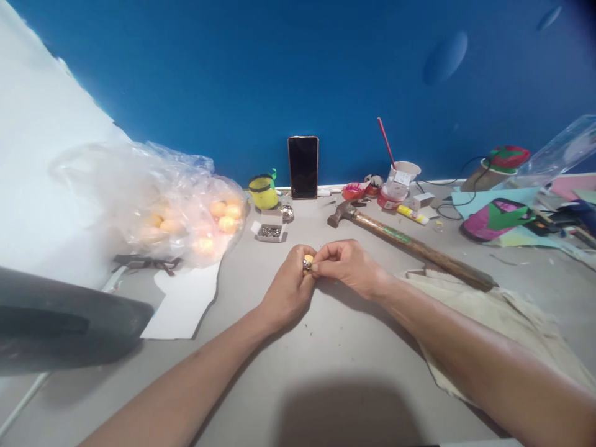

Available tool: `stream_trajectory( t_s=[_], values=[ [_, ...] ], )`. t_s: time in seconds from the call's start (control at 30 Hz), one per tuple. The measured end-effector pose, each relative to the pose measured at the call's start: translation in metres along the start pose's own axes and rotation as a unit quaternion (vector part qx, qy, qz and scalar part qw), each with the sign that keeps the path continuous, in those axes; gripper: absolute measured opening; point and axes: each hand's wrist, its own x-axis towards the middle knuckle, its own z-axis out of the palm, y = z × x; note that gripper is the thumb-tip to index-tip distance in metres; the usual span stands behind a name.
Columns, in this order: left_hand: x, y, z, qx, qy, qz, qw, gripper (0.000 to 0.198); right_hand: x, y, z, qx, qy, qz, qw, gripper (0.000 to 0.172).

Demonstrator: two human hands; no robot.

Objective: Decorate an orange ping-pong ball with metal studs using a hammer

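My left hand [292, 279] is curled round a small orange ball [308, 258], which shows only in part between the fingers. Silvery metal bits [306, 265] glint on its near side. At the same spot, the fingertips of my right hand [344, 267] are pinched together; whatever they grip is too small to make out. Beyond my hands stands an open small white box [270, 232] of dark metal bits, with a shiny silver ball [286, 213] behind it.
A clear plastic bag [186, 180] of orange balls lies left, beside white paper [186, 304] and a dark cylinder [69, 323]. A phone [303, 166] leans on the blue wall. To the right are a hammer [410, 243], a cloth [503, 335], a cup [404, 171] and a yellow tube [412, 215].
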Motion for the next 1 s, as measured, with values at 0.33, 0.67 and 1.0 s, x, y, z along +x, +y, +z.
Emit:
stream_trajectory(
  t_s=[0.33,0.67,1.0],
  values=[
    [0.0011,0.0011,0.0007,-0.020,0.022,-0.018,0.999,0.008,0.0002,-0.0061,0.0057,0.002,0.024,0.027,0.999,0.014],
    [-0.0043,0.0006,-0.0037,-0.108,-0.022,-0.040,0.993,0.030,-0.0040,-0.0101,-0.0016,0.031,-0.054,0.012,0.998,0.014],
    [-0.0057,-0.0016,-0.0027,-0.149,-0.014,-0.055,0.987,0.034,-0.0012,-0.0044,0.0037,0.081,-0.057,0.020,0.995,0.016]
  ],
)
